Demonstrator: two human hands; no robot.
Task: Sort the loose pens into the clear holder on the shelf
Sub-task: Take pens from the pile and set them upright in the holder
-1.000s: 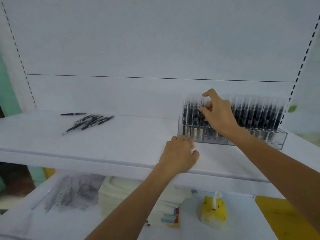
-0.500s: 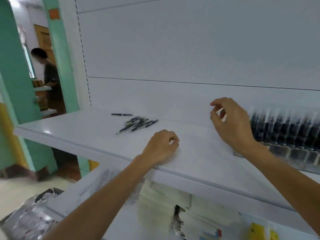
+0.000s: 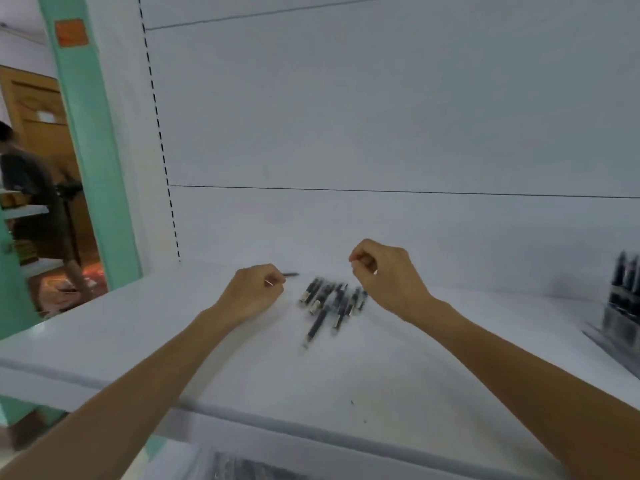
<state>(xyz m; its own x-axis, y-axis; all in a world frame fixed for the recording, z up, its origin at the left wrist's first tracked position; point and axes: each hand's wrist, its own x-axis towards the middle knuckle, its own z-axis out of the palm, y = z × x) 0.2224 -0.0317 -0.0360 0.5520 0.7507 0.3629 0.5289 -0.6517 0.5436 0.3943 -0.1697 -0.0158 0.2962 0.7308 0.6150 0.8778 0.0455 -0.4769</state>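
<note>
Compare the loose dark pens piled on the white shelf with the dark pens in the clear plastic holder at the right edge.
The loose dark pens lie flat in a jumbled pile on the white shelf; the stored dark pens in the clear plastic holder stand upright. The loose pens show whole, mid-shelf; the stored pens are cut off by the picture's edge. Both are dark-barrelled and on the same shelf.
</note>
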